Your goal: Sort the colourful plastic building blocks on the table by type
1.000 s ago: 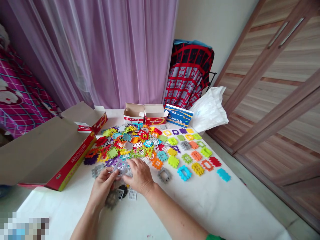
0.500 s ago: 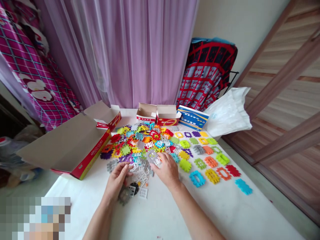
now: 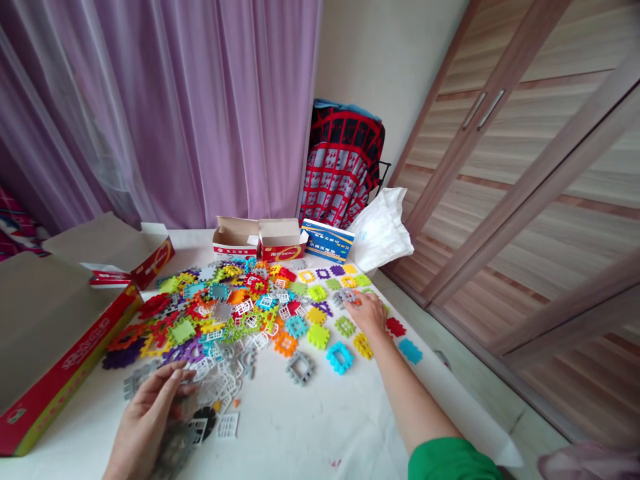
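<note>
My right hand [image 3: 369, 312] reaches over the laid-out plastic building blocks, its fingers closed at a grey notched block [image 3: 343, 297]. Part of that block is hidden by the fingertips. At the lower left, my left hand [image 3: 153, 403] has thumb and fingers pressed together; whatever is between them cannot be made out. Just beyond it lie white lattice window pieces [image 3: 223, 383]. A black round piece [image 3: 204, 421] and a white window piece [image 3: 228, 425] are close by. Grey blocks [image 3: 175, 450] lie partly under the left hand. A grey square ring block [image 3: 300, 368] lies between the hands.
A mixed pile of coloured blocks [image 3: 220, 313] covers the table's left middle. Open red cartons [image 3: 75, 360] stand at left, smaller red boxes [image 3: 283, 247] and a blue box [image 3: 327, 241] behind. A white bag [image 3: 383, 230] sits at the back right corner. A blue block [image 3: 410, 351] lies near the right edge.
My right hand has moved from the pile to the right, over the laid-out blocks. The view has turned right. My left hand stays by the white pieces.
</note>
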`<state>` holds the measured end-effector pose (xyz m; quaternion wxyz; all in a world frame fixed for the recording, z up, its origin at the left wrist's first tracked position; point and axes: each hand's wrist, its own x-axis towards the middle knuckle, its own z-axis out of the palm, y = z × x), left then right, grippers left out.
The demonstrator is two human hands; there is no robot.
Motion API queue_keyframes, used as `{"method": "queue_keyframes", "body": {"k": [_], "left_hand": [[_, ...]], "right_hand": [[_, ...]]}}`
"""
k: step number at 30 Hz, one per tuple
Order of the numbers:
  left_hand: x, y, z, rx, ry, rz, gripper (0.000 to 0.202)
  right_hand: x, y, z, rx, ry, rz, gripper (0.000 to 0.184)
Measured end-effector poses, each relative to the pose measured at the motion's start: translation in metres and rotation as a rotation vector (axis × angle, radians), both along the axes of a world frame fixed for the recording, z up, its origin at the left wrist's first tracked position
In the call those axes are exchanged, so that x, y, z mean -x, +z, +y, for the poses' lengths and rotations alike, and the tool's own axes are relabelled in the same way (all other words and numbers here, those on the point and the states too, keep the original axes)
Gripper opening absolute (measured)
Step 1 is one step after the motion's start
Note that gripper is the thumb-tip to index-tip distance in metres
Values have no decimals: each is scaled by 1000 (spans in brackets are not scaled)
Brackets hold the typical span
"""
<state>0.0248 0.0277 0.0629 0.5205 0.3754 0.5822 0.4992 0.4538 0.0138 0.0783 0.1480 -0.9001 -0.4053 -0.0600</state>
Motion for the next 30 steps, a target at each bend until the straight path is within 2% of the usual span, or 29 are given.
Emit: {"method": "queue_keyframes", "body": {"k": [5, 15, 24, 27, 30], "left_hand": [[-1, 2, 0, 29, 28, -2, 61], [2, -5, 3, 49, 24, -8, 64], [3, -8, 3, 19, 18, -26, 59], [7, -7, 5, 39, 88, -135, 56], [15, -4, 8, 19, 199, -245, 51]], "right_hand": [[3, -1, 6, 64, 34, 31, 45], [-1, -5, 8, 108, 50, 31, 48], [0, 3, 16, -30, 86, 61, 43], [9, 3, 19, -78, 132, 91, 43], [29, -2, 15, -166, 252, 126, 43]]}}
